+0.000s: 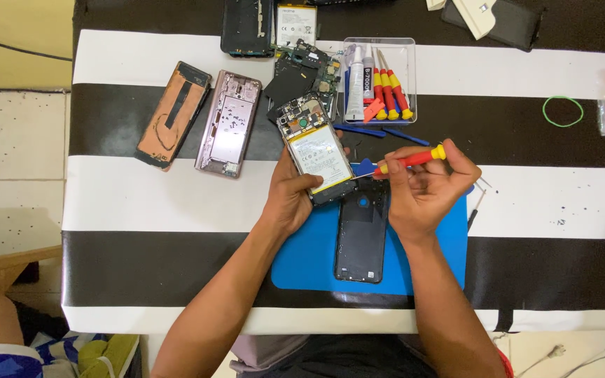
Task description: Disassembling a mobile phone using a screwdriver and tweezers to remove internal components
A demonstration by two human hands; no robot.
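We are seeing our left hand (290, 199) covering the phone's (315, 150) lower edge; the top edge is cutting off another phone (246, 26).

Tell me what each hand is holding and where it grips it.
The left hand cradles an opened phone by its lower end and edges. The right hand pinches a red-and-yellow screwdriver along its handle.

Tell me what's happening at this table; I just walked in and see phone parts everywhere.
A person is working on an opened phone. The left hand holds it up, battery showing, while the right hand points a red screwdriver at its edge. A black back cover lies on the blue mat below.
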